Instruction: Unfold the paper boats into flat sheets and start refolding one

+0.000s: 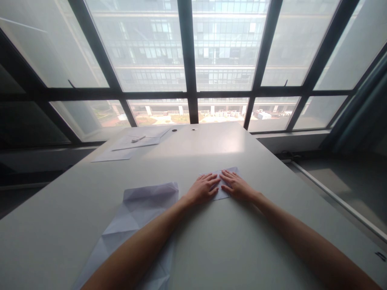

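Note:
A small folded piece of white paper [222,194] lies flat on the white table [208,241]. My left hand [204,188] rests on its left side, palm down with the fingers stretched out. From the right, my right hand [237,186] presses on the same paper, its fingers also spread flat. Parts of the paper are hidden beneath both hands. Beside and partly under my left forearm is a larger creased sheet of white paper [121,219], with fold lines across it and a folded strip along its far edge.
At the table's far left lie several white sheets [111,153] with a small white object [138,139] on top, its kind unclear. Two small holes [174,130] sit near the far edge. Tall windows [223,48] stand behind, and a curtain [356,108] hangs at the right.

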A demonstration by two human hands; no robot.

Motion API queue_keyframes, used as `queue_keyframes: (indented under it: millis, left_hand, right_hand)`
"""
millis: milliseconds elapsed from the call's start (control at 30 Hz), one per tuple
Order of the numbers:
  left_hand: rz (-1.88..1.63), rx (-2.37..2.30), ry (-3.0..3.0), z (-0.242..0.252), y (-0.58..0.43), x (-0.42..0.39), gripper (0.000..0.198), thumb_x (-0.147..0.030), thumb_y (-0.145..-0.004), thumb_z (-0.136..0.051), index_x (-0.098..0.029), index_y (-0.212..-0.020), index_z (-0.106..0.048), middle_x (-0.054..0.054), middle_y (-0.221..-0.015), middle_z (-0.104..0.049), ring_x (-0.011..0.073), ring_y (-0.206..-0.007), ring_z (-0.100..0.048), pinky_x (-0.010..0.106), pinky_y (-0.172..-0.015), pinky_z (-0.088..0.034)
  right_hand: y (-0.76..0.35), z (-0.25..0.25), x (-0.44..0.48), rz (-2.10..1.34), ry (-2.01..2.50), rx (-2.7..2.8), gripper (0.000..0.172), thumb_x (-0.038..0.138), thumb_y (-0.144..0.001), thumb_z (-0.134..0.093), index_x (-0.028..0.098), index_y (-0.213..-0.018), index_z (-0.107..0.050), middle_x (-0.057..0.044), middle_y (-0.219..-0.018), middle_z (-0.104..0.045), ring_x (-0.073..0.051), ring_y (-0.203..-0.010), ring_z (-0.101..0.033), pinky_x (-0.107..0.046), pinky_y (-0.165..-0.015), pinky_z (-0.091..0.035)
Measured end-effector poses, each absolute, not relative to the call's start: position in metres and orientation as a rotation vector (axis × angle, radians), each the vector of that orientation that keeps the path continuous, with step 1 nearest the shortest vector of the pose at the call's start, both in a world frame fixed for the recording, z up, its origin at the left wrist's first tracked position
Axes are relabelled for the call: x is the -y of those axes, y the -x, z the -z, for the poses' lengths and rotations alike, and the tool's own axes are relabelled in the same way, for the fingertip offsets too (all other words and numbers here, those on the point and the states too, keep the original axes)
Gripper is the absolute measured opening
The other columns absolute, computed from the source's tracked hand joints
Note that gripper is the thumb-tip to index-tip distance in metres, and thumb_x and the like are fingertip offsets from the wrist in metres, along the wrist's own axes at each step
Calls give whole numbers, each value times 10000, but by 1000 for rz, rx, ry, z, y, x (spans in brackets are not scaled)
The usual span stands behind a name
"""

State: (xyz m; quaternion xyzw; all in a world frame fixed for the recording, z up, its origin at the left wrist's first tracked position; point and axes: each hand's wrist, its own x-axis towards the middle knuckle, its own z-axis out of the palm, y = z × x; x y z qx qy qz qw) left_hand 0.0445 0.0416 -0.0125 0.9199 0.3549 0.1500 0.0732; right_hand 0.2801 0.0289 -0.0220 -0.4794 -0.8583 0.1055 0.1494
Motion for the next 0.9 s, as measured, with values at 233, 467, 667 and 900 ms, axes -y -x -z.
queue_keyframes:
  millis: [233, 467, 667, 900]
  left_hand:
    - [-443, -1074, -2762, 14, -44, -42, 502, -428, -992, -482, -314, -1481, -467, 33, -1555, -440, 275, -1444, -382, 494, -1211, -293]
    - [-423, -1085, -2757, 14, -44, -42, 494, -438, -997, -473, -312, -1475, -475, 37, -1562, -429, 268, -1449, -374, 488, -1212, -285]
    - [-428, -1070, -2760, 12, -43, -41, 488, -427, -999, -473, -303, -1470, -483, 41, -1558, -436, 280, -1446, -380, 500, -1212, -287]
    - [-402, -1066, -2763, 12, -43, -42, 492, -424, -999, -473, -307, -1477, -471, 31, -1565, -426, 265, -1458, -363, 476, -1221, -277]
  right_hand:
    - [-281, 23, -29, -296, 1387, 2474, 626, 504, -1004, -411, 193, -1546, -379, -105, -1621, -293, -260, -1518, -222, -469, -1236, -204]
    - [-280, 24, -30, -311, 1393, 2470, 653, 511, -999, -414, 168, -1553, -360, -112, -1623, -281, -257, -1518, -222, -470, -1241, -191]
    - [-279, 23, -29, -307, 1398, 2469, 646, 497, -1002, -415, 154, -1548, -369, -118, -1623, -278, -262, -1518, -221, -468, -1241, -193]
    - [-278, 18, -27, -314, 1416, 2493, 661, 510, -1008, -392, 149, -1559, -341, -119, -1631, -255, -258, -1524, -199, -456, -1242, -177]
